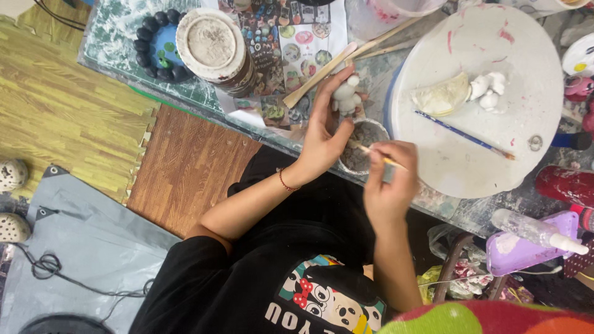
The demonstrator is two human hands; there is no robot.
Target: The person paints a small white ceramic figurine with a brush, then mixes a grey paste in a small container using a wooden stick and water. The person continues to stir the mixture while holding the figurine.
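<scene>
White figurine (346, 94): held just above the frame's centre, over the table edge, above a small grey cup (365, 145).
Left arm: bent at the elbow, forearm raised from lower left toward centre; a red bracelet (286, 182) is worn at the wrist.
Left hand (323, 127): fingers curled and clamped around the figurine, palm turned right.
Right arm: forearm raised from the bottom centre.
Right hand (388, 179): pinched closed on a thin brush (378, 156), its tip pointed left at the cup's rim.
Round white board (489, 158): lies right of centre, bearing a blue-handled brush (464, 135) and small white pieces (487, 89).
</scene>
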